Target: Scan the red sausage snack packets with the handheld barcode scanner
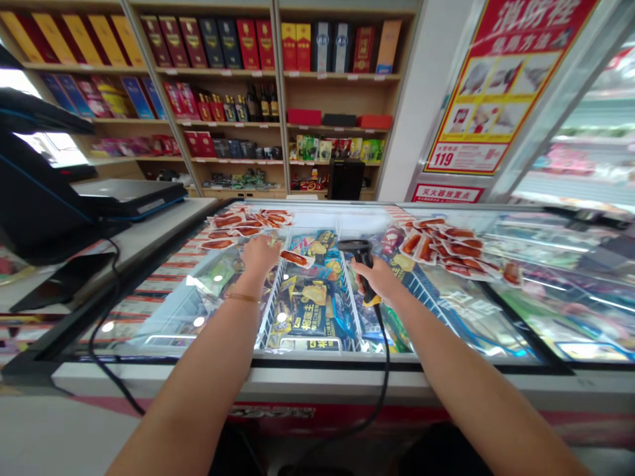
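Observation:
My left hand [261, 252] is closed over the glass freezer lid, fingers partly hidden, at the near edge of a pile of packaged sausages [235, 227]. One packaged sausage [297, 258] sticks out from its right side, its left end at my fingers. In my right hand [381, 277] is a black barcode scanner [366, 264], gripped by the handle, its head toward the left. A black cable [384, 370] hangs from the handle over the freezer's front edge. Right of the scanner, a second pile of packaged sausages [441, 246] lies on the glass.
Under the glass, wire baskets [270, 311] hold bagged frozen goods [310, 307]. A counter on the left carries a scale [131, 195] and a dark machine [40, 158]. Shelves [218, 73] of boxes and bottles stand behind. A red sign [506, 86] hangs at the right.

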Motion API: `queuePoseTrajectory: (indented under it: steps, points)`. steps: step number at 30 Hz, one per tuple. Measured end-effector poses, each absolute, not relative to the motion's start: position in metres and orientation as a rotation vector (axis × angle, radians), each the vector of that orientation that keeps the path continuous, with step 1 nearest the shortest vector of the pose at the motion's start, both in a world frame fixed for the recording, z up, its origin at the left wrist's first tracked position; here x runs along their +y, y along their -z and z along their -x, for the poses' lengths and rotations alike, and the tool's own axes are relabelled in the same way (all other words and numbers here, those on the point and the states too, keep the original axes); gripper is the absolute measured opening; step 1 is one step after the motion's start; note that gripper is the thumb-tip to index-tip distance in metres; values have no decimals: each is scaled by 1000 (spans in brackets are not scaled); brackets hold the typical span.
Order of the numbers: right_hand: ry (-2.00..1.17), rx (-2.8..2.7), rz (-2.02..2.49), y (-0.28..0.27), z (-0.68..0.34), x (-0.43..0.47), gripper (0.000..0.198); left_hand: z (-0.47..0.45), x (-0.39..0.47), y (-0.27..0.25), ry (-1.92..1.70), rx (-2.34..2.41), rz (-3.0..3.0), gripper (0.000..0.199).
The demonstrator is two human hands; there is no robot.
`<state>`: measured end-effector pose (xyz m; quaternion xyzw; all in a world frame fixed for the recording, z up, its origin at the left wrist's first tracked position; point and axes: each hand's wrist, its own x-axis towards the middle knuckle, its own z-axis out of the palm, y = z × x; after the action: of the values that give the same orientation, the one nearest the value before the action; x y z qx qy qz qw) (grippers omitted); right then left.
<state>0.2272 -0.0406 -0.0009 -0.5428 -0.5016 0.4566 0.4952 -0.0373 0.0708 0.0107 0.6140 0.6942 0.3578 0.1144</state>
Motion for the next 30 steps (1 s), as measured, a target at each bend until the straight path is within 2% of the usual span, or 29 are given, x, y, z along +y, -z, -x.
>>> queuePoseTrajectory:
  steps: [3, 7, 15, 21, 25, 30]
  points:
    - [-1122, -1249, 1323, 0, -226, -43, 30, 41, 70, -8, -687, 2174, -1912, 60]
    - [-1122, -1292, 1336, -1, -224, -47, 28, 38, 73, -5, -480, 1939, -2111, 57]
    - [-1133, -1282, 1346, -2, -221, -49, 30, 47, 75, -2, -665, 1676, -2061, 63]
    - [-1100, -1318, 1355, -4, -218, -52, 27, 38, 74, 0, -899, 1484, -1825, 36]
    - [-1103, -1342, 1329, -4, -213, -55, 28, 26, 74, 5, -1099, 1245, -1372, 27]
    - [-1081, -1449, 1245, -6, -204, -62, 30, 12, 78, 14, -1271, 1129, -1182, 12]
